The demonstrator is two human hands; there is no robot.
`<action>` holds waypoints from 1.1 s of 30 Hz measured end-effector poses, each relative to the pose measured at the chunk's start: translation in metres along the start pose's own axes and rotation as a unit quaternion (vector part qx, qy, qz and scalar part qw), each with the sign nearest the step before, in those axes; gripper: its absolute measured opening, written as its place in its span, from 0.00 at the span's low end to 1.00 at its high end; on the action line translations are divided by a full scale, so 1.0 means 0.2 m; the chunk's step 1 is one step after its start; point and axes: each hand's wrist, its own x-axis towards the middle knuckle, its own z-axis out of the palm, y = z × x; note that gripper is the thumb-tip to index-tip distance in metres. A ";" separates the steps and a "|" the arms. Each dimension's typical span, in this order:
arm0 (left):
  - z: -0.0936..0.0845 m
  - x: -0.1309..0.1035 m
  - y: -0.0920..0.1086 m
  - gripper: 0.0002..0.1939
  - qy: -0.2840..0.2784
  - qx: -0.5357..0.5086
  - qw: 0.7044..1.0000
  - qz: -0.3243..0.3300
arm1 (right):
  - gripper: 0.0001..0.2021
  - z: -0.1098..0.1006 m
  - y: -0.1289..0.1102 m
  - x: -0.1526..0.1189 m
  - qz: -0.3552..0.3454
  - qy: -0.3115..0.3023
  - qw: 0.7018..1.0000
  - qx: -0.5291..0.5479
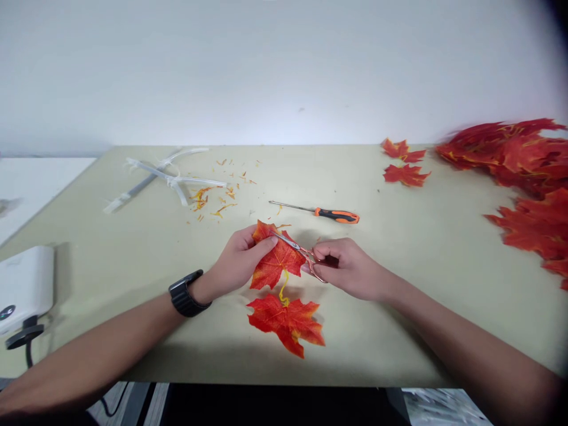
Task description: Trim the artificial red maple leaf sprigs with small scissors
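Observation:
My left hand pinches a red-orange artificial maple leaf at its left edge, with the thumb on top. In my right hand is a small pair of scissors with copper-coloured handles; fingers and thumb are in the loops. The blades lie across the upper part of the leaf, their tips close to my left thumb. From the leaf's base a yellow stem runs down to a second maple leaf, which hangs or rests nearer the table's front edge.
An orange-black screwdriver lies beyond my hands. Yellow-orange scraps are scattered near clear plastic tubes at the back left. Two joined leaves and a large leaf pile occupy the right. A white device stands left.

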 end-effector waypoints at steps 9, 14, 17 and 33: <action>0.00 0.00 0.00 0.12 0.006 0.005 1.000 -0.004 | 0.20 0.00 -0.01 0.00 0.007 -0.004 1.000 0.004; 0.01 0.00 0.00 0.12 0.004 -0.005 1.000 -0.010 | 0.21 0.00 -0.02 0.00 0.004 -0.004 1.000 -0.011; 0.02 0.00 -0.01 0.12 0.005 -0.002 1.000 -0.007 | 0.20 0.00 -0.02 0.00 -0.006 0.002 0.999 -0.034; 0.04 -0.01 -0.02 0.13 0.020 0.005 1.000 0.008 | 0.21 0.02 -0.02 -0.01 -0.011 0.006 0.999 -0.038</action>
